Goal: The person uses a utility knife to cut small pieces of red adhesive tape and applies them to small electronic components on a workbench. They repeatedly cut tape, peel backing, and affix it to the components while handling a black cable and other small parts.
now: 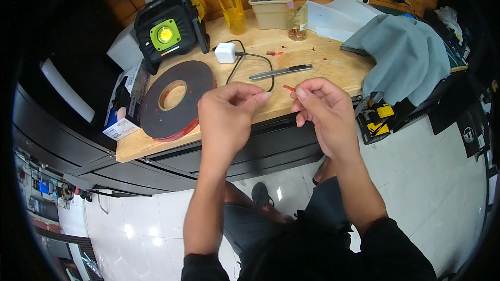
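My right hand (326, 117) pinches a small red strip (288, 88) between thumb and forefinger, above the front edge of the wooden worktop (333, 73). Level with it, a short gap to the left, my left hand (227, 117) has thumb and forefinger pressed together. Whatever it holds, if anything, is too small or hidden. Just beyond the hands lies a grey box cutter (281, 72). A black cable (266, 60) loops from a white charger (225, 52) toward my left fingertips. Left of that hand, a big roll of dark tape with red liner (198, 83) lies flat.
A work lamp (165, 34), lit, stands back left beside a glove box (124, 101). A yellow bottle (229, 8), beige bin (272, 13) and glass jar (297, 27) line the back. Red scraps (274, 53) lie mid-worktop. Grey cloth (398, 54) drapes over the right end.
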`<action>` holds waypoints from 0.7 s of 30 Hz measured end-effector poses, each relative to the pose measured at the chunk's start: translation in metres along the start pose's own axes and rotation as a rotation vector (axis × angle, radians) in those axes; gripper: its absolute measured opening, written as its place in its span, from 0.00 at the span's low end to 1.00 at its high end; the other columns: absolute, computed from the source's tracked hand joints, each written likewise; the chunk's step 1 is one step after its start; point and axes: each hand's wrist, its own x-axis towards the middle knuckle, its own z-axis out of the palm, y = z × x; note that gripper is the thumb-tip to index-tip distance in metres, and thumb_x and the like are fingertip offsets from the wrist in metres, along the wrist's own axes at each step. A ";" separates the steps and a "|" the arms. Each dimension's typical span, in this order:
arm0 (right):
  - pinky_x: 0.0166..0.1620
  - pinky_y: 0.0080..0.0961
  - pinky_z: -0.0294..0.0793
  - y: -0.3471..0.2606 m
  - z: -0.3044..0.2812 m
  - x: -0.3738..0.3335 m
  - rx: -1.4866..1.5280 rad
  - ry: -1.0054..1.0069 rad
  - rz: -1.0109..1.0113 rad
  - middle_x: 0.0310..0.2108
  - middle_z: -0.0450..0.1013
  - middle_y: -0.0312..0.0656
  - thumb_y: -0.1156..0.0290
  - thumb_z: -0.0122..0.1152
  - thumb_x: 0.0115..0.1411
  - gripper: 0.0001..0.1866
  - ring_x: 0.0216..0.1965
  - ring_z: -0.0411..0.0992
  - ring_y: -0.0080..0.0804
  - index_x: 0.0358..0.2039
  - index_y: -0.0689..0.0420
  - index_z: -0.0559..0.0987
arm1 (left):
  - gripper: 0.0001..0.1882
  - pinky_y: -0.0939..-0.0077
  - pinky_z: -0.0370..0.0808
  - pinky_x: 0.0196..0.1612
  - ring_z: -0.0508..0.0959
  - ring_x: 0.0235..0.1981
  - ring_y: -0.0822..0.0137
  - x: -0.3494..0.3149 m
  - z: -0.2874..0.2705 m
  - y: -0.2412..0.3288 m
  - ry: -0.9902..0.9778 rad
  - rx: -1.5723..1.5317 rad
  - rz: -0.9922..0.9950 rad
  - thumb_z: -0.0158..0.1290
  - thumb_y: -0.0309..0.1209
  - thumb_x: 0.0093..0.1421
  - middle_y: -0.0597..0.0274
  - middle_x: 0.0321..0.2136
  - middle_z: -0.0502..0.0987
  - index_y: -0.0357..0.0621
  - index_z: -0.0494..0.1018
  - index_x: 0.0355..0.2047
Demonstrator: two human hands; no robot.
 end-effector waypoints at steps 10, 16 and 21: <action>0.34 0.20 0.79 -0.007 0.022 -0.023 0.065 -0.114 0.081 0.38 0.78 0.42 0.75 0.63 0.66 0.07 0.39 0.77 0.24 0.41 0.65 0.79 | 0.18 0.78 0.81 0.44 0.83 0.39 0.69 -0.054 -0.003 -0.014 -0.049 -0.535 -0.013 0.59 0.18 0.63 0.50 0.41 0.84 0.27 0.76 0.53; 0.34 0.22 0.79 -0.013 0.022 -0.026 -0.013 -0.245 0.061 0.42 0.77 0.46 0.77 0.62 0.65 0.04 0.37 0.76 0.26 0.37 0.65 0.78 | 0.20 0.80 0.79 0.44 0.82 0.38 0.72 -0.067 -0.007 -0.007 -0.089 -0.571 0.000 0.63 0.17 0.59 0.54 0.38 0.84 0.29 0.77 0.52; 0.34 0.18 0.77 -0.013 0.029 -0.024 -0.012 -0.254 0.077 0.36 0.79 0.43 0.79 0.64 0.63 0.05 0.32 0.76 0.22 0.38 0.68 0.79 | 0.18 0.83 0.79 0.41 0.83 0.37 0.73 -0.073 -0.013 -0.005 -0.097 -0.567 0.045 0.63 0.15 0.59 0.53 0.36 0.84 0.27 0.78 0.50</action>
